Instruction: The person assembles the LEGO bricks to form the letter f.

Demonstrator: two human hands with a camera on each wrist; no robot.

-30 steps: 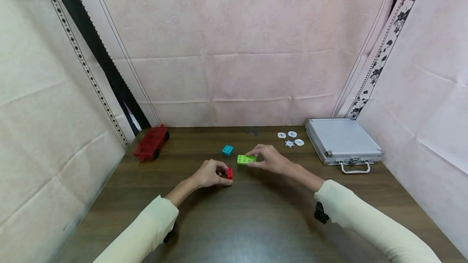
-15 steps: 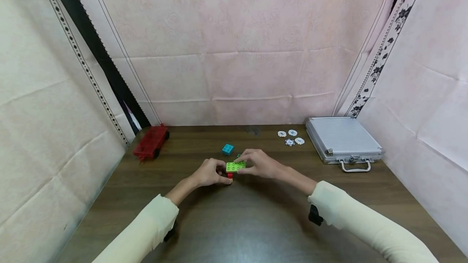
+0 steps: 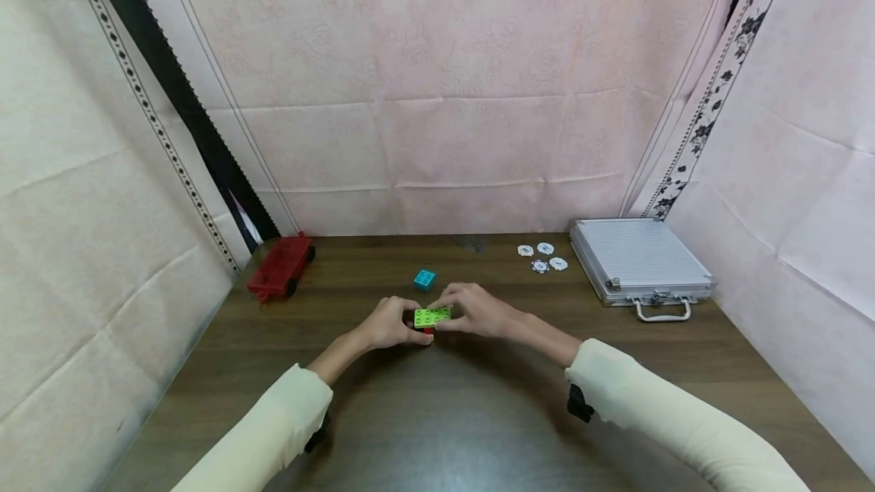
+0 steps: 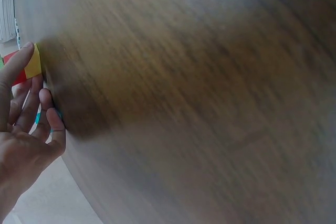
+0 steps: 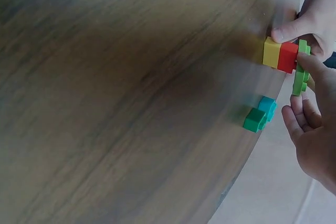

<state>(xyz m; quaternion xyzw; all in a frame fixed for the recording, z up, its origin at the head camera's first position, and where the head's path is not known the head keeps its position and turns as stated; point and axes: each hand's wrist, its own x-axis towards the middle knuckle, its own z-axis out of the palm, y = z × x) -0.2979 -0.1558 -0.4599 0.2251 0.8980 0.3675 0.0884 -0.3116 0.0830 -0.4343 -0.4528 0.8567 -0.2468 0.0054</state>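
Observation:
At the table's middle my left hand (image 3: pixel 409 323) grips a small stack: a yellow brick (image 5: pixel 271 52) on the wood with a red brick (image 5: pixel 287 57) on top of it. My right hand (image 3: pixel 450 311) pinches a light green plate (image 3: pixel 432 316) by its edges and holds it flat on the red brick (image 3: pixel 428 330). In the left wrist view my fingers (image 4: pixel 23 108) wrap the yellow brick (image 4: pixel 33 61). A cyan brick (image 3: pixel 424 279) lies just behind the hands, and a dark green brick (image 5: pixel 255 119) sits beside it.
A red toy cart (image 3: pixel 282 266) stands at the back left of the wooden table (image 3: pixel 437 416). Several white poker chips (image 3: pixel 542 257) lie at the back right, next to a closed silver case (image 3: pixel 639 264). Pink cloth walls surround the table.
My right hand lifted the green plate from the table and carried it left onto the red brick. My left hand stayed where it was, still holding the stack.

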